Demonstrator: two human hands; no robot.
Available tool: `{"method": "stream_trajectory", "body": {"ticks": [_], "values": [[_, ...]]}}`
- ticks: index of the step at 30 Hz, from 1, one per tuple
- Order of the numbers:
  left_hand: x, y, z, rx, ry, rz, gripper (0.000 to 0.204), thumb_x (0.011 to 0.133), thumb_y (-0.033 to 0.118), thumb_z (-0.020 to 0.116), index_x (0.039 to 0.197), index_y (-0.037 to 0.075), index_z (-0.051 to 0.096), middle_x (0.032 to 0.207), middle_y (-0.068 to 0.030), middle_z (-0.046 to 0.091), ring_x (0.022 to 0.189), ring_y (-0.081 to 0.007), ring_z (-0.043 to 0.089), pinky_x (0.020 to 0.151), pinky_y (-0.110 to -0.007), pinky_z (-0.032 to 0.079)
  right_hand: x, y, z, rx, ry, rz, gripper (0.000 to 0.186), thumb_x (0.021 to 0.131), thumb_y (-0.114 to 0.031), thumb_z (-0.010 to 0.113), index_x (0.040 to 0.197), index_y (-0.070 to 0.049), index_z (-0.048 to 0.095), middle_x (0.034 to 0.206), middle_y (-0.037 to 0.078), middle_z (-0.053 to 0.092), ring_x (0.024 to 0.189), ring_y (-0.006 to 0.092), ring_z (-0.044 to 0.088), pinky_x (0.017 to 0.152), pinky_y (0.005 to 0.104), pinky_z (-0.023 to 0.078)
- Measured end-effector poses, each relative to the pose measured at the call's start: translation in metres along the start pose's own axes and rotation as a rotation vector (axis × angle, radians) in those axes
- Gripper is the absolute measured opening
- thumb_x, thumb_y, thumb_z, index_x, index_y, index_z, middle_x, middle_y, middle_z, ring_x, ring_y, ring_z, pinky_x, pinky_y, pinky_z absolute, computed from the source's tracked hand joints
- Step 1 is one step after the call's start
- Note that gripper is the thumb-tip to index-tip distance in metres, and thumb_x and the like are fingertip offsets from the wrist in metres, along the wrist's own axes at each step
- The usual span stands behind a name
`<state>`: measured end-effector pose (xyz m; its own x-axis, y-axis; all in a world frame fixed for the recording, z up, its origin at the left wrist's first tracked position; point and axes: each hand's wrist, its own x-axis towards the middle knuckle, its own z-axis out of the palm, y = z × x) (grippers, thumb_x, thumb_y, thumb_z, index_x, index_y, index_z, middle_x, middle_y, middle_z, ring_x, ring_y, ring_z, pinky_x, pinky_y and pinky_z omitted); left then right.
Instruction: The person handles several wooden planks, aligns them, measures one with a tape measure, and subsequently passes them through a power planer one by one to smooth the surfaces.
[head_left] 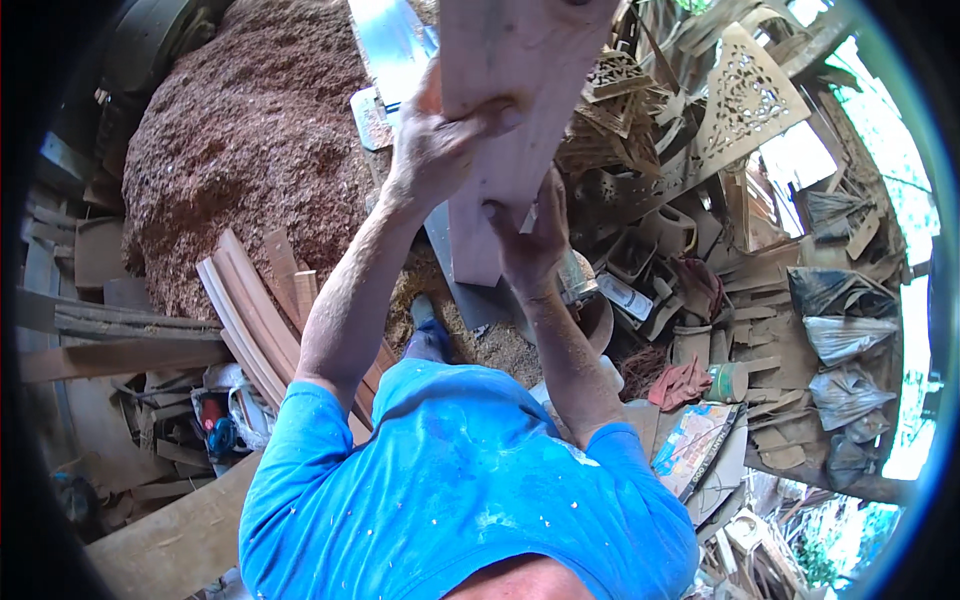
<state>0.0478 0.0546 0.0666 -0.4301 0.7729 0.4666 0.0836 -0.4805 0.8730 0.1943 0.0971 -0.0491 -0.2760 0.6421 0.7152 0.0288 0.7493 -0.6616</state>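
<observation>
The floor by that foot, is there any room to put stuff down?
A small patch of sawdusty floor looks open below the plank, between the foot and the right forearm. It's crowded on the right around the carved panel, and on the left, where curved wood strips lie beside the sawdust heap.

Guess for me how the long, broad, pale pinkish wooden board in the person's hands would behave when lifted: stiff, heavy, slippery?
The long, broad, pale pinkish wooden board is probably stiff, since it shows no obvious sag. It may be fairly heavy: it runs past the picture's upper edge, and both left hand and right hand hold it. Its smooth-looking face might slip somewhat.
</observation>
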Motion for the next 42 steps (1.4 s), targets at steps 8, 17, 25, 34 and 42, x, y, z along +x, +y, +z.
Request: {"method": "stream_trajectory", "body": {"ticks": [8, 17, 25, 34, 42], "values": [[-0.022, -0.039, -0.068, 0.42, 0.085, 0.169, 0.063, 0.087, 0.038, 0.076, 0.129, 0.002, 0.047, 0.113, -0.0075, 0.06, 0.1, -0.0191, 0.063, 0.08, -0.036, 0.056, -0.007, -0.024, 0.009, 0.054, 0.039, -0.123, 0.075, 0.073, -0.009, 0.085, 0.139, 0.003, 0.052, 0.135, 0.03, 0.052, 0.123, 0.0444, 0.056, 0.1, 0.0455, 0.05], [-0.048, -0.018, -0.108, -0.333, 0.182, 0.068, 0.074, 0.076, 0.038, 0.085, 0.133, 0.012, 0.046, 0.115, -0.0044, 0.058, 0.109, -0.0248, 0.058, 0.095, -0.046, 0.052, -0.029, -0.02, 0.029, 0.092, -0.061, -0.167, 0.062, 0.075, -0.014, 0.084, 0.132, -0.001, 0.061, 0.144, 0.028, 0.051, 0.128, 0.041, 0.057, 0.099, 0.0442, 0.05], [-0.084, -0.009, -0.184, -0.371, 0.221, 0.078, 0.09, 0.073, 0.054, 0.079, 0.146, 0.018, 0.041, 0.139, -0.0033, 0.052, 0.127, -0.026, 0.051, 0.11, -0.05, 0.041, -0.111, 0.058, 0.038, 0.006, -0.264, -0.144, 0.065, 0.075, -0.022, 0.085, 0.134, -0.009, 0.062, 0.143, 0.02, 0.055, 0.126, 0.0341, 0.058, 0.104, 0.0476, 0.045], [-0.099, -0.003, -0.202, -0.688, -0.081, 0.194, 0.094, 0.081, 0.056, 0.076, 0.157, 0.026, 0.031, 0.132, -0.0201, 0.058, 0.121, -0.0361, 0.056, 0.108, -0.056, 0.042, -0.156, 0.124, 0.032, -0.166, -0.48, 0.055, 0.072, 0.078, -0.043, 0.08, 0.133, -0.005, 0.054, 0.124, 0.014, 0.065, 0.121, 0.0319, 0.06, 0.109, 0.0498, 0.038], [-0.095, -0.008, -0.2, -0.545, -0.183, 0.285, 0.092, 0.086, 0.057, 0.072, 0.159, 0.024, 0.026, 0.13, -0.0238, 0.057, 0.12, -0.0404, 0.055, 0.105, -0.056, 0.045, -0.096, 0.048, 0.026, -0.191, -0.578, -0.037, 0.086, 0.074, -0.044, 0.082, 0.142, -0.003, 0.048, 0.136, 0.019, 0.057, 0.13, 0.0344, 0.052, 0.115, 0.053, 0.034]]}}
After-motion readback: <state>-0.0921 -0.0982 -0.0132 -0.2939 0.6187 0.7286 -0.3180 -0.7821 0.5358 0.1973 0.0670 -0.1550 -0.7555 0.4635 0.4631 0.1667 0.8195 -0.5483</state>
